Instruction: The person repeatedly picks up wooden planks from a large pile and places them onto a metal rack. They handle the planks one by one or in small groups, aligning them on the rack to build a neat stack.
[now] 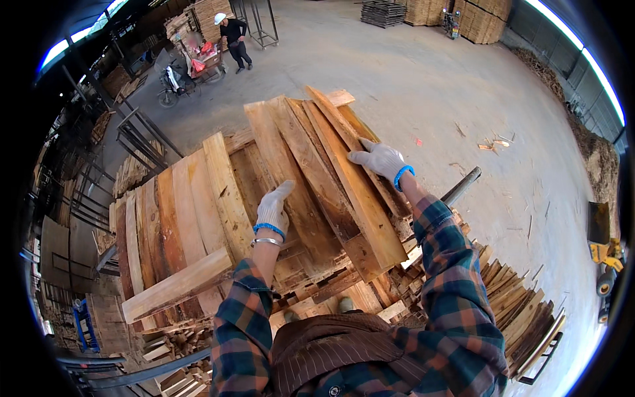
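Observation:
My left hand [272, 210], in a pale glove with a blue cuff, is over a wide brown plank [291, 172]. Its fingers point forward and are not wrapped around anything; I cannot tell whether they touch the wood. To its right, my right hand [383, 162], gloved the same way, lies across a tilted narrow plank [344, 126], thumb and forefinger apart. Just left of that hand, a long orange-brown plank [360, 198] slants toward me, overlapping other loose boards. Left of my left hand, a row of planks [192, 198] lies side by side on the stack.
A pale board [178, 284] lies crosswise at the stack's near left. Piled wood strips [522, 304] are at my right, beside a metal pole [462, 185]. Farther off, a person in a white helmet [233, 41] stands by a loaded cart [206, 63]. A yellow machine [605, 255] is far right.

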Motion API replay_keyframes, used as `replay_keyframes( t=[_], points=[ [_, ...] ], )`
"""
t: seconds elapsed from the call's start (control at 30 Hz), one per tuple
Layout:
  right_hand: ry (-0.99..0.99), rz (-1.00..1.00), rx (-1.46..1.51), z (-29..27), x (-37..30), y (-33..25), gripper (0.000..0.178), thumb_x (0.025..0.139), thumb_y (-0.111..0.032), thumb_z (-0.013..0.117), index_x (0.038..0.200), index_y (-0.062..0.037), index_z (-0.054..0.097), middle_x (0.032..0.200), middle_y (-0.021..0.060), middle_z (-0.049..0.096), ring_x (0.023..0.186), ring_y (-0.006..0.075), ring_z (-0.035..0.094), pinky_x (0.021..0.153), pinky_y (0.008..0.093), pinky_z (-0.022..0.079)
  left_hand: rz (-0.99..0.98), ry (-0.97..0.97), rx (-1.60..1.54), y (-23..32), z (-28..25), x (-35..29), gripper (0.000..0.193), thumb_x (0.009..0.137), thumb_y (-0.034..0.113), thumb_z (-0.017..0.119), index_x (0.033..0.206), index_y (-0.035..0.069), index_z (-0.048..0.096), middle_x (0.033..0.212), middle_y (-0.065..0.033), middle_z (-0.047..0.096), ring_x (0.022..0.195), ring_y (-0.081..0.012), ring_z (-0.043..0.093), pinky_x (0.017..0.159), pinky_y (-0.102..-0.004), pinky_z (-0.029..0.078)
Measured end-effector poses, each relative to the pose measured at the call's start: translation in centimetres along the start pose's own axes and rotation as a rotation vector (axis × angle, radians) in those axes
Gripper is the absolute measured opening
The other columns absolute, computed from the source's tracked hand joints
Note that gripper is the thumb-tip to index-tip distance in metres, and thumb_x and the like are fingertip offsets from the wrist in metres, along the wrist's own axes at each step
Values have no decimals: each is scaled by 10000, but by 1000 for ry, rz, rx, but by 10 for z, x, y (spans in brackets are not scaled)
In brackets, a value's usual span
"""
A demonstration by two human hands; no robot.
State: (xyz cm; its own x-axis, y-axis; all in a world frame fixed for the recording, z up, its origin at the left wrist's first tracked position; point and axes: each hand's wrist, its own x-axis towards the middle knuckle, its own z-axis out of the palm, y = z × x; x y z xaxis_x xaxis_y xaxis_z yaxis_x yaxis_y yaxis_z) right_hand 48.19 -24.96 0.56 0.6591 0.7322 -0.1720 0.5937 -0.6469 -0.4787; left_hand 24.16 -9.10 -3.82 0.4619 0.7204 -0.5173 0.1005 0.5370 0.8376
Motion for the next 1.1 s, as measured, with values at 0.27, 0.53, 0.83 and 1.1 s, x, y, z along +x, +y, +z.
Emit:
replay_keyframes(
  t=[0.27, 0.53, 0.83, 1.1],
  points=[
    [105, 87, -280, 2, 3, 12, 699, 946, -593, 481, 1459, -121, 438, 1183, 239, 647, 1112, 402, 626, 911, 495, 516, 38, -32, -187, 2, -20, -39, 437, 848, 166, 751, 1233, 37, 591, 1165, -84, 638, 1070, -204, 580, 950, -326, 444],
    [-127, -568, 70, -6, -57, -118, 896, 857, -695, 572, 1532, -154, 339, 1378, 221, 533, 1221, 405, 564, 998, 476, 473, 171, -39, -487, 12, -54, -65, 447, 852, 164, 749, 1247, 38, 579, 1113, -82, 648, 964, -209, 622, 822, -345, 524],
    [-210, -824, -215, 116, -32, -334, 972, 717, -430, 784, 1534, -193, 312, 1305, 207, 536, 1150, 407, 588, 902, 502, 505, 451, 27, -763, 78, -193, -26, 338, 914, 226, 692, 1186, 41, 617, 1035, -103, 683, 880, -249, 665, 737, -400, 569],
    [-168, -780, -361, 245, 77, -445, 639, 766, -351, 712, 1343, -151, 522, 1268, 176, 585, 1180, 376, 577, 955, 494, 479, 623, 1071, 908, 139, -458, 7, 494, 876, 504, 638, 1152, 98, 686, 1103, -173, 703, 966, -377, 681, 877, -446, 526]
  ],
)
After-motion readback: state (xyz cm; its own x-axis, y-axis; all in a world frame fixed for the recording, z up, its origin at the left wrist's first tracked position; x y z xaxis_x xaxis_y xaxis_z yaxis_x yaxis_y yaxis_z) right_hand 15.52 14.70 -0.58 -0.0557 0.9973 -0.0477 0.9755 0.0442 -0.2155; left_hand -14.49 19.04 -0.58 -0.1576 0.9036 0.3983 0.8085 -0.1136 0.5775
